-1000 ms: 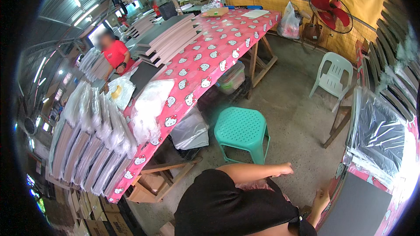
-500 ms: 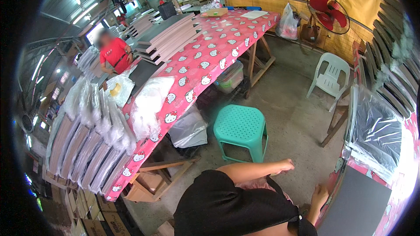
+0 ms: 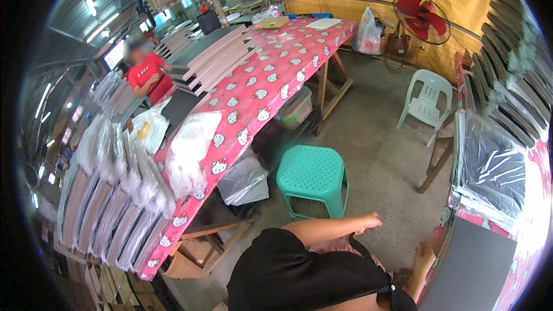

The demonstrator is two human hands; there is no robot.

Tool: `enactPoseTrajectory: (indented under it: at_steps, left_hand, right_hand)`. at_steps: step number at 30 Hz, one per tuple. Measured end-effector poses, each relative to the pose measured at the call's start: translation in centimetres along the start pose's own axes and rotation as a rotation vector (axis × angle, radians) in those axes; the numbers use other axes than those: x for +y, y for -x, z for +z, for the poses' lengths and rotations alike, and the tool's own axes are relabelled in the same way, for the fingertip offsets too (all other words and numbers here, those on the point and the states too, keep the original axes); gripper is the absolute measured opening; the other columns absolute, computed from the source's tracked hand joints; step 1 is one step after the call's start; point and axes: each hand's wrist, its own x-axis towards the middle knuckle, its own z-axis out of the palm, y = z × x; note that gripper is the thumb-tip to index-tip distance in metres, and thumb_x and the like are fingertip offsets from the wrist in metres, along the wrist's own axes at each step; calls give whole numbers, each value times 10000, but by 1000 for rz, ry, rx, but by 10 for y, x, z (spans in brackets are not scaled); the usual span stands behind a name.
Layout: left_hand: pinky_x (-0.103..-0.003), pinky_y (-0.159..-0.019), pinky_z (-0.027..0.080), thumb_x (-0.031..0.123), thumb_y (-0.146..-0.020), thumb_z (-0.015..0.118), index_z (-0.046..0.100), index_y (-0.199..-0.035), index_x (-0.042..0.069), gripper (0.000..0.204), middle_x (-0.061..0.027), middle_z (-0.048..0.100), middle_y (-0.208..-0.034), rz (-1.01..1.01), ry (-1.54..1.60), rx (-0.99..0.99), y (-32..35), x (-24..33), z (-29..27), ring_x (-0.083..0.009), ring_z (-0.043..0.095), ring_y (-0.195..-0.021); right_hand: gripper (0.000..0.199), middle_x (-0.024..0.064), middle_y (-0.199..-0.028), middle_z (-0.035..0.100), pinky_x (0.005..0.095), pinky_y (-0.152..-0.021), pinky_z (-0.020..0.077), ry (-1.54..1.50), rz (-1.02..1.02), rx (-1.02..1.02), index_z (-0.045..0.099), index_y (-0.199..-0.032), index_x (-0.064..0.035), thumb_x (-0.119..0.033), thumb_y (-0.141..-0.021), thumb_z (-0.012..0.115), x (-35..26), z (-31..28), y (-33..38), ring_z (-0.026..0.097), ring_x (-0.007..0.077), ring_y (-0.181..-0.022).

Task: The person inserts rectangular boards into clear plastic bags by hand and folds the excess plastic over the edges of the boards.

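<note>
My left hand point(image 3: 370, 222) reaches forward over the floor, its fingers curled in, and I see nothing in them. Lower and to the right, my right hand point(image 3: 425, 258) is beside the edge of the right-hand table, thumb and fingers slightly apart, holding nothing that shows. Nearest to that hand lies a flat dark grey panel point(image 3: 475, 265) on the table. Beyond it rests a dark panel wrapped in clear plastic point(image 3: 492, 164). A teal plastic stool point(image 3: 311, 170) stands on the floor ahead of my left hand.
A long table with a pink patterned cover point(image 3: 262, 95) runs along the left, bearing plastic-wrapped panels point(image 3: 109, 213) and stacked boards point(image 3: 216, 60). A person in red point(image 3: 150, 75) is behind it. A white chair point(image 3: 427, 101) and a red-bladed fan point(image 3: 421, 17) stand farther back.
The view has shifted slightly, so the table, stool and chair appear a little displaced. Both hands keep nearly the same pose. The person in red has moved an arm.
</note>
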Motion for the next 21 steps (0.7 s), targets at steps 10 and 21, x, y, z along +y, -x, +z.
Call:
enactPoseTrajectory:
  at_steps: [10,21]
  left_hand:
    - [-399,-684,410,204,-766,552,466,-1102,76,370,-95,518,-1005,0,-191,-170,0,12,30,-221,509,-790]
    - [-319,-803,420,412,-783,552,554,-1016,2,472,-97,578,-973,302,-1051,-985,51,45,160,-179,526,-923]
  right_hand:
    - [74,43,-620,501,236,-534,393,-96,303,312,502,-743,20,3,-710,566,-50,-110,70,445,97,-575]
    - [160,158,-689,529,365,-634,398,462,949,700,519,-753,13,-102,-680,602,-46,-188,313,517,296,-676]
